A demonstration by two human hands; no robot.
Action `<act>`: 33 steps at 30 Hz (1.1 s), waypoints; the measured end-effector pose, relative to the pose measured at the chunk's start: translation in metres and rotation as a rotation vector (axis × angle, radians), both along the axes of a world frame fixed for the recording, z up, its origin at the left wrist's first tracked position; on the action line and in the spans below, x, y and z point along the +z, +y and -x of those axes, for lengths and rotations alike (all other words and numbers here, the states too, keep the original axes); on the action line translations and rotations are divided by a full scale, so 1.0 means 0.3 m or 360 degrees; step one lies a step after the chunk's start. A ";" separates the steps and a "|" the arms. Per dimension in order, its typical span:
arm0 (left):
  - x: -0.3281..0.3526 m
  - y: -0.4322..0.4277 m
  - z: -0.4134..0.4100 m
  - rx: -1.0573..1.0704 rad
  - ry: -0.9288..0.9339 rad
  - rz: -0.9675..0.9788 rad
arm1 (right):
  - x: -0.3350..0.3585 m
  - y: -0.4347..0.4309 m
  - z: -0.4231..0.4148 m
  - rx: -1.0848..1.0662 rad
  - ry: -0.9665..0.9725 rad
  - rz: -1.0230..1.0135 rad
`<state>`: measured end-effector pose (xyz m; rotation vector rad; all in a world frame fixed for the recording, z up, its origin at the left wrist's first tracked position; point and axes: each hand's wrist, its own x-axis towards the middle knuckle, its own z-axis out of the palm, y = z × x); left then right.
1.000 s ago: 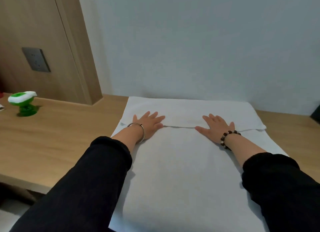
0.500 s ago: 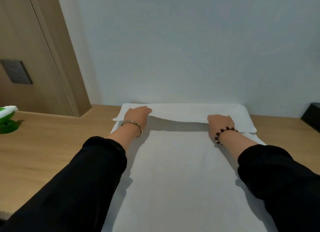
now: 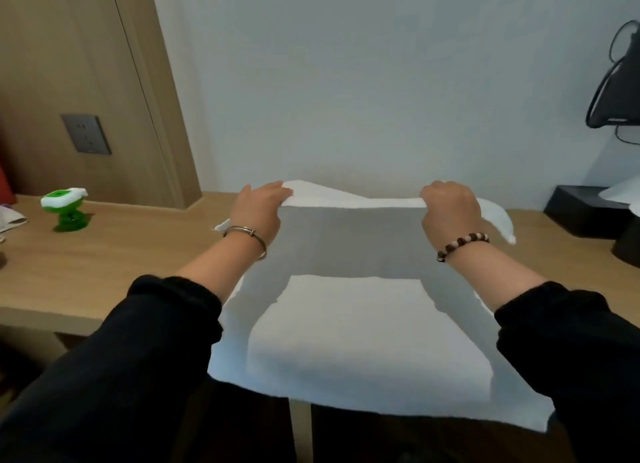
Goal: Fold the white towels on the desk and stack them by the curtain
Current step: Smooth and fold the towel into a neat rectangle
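step: folding over | left hand (image 3: 258, 208), right hand (image 3: 450, 206) each pinch white towel (image 3: 363, 341) far edge (raised above desk (image 3: 104, 261)) | next: lay it squarely on near hem

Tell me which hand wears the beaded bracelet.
The right hand, gripping the lifted white towel edge, wears the beaded bracelet of dark and pale beads; the left hand wears a plain metal bangle instead.

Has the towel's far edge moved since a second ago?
Yes. It lay flat on the desk; now the left hand and right hand grip the far edge of the white towel, lifted up off the desk.
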<state>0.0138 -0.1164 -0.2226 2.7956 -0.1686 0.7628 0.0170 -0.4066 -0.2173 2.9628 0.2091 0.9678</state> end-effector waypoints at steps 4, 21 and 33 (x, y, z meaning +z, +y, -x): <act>-0.135 0.002 0.238 -0.0088 0.0179 -0.0094 | -0.134 -0.031 0.215 -0.0076 0.0390 -0.0011; -0.326 0.011 0.145 0.0060 0.0884 -0.0332 | -0.338 -0.125 0.123 0.0046 0.1085 -0.0094; -0.326 0.000 -0.147 0.0076 0.0893 -0.0362 | -0.331 -0.129 -0.176 -0.0032 0.1155 -0.0036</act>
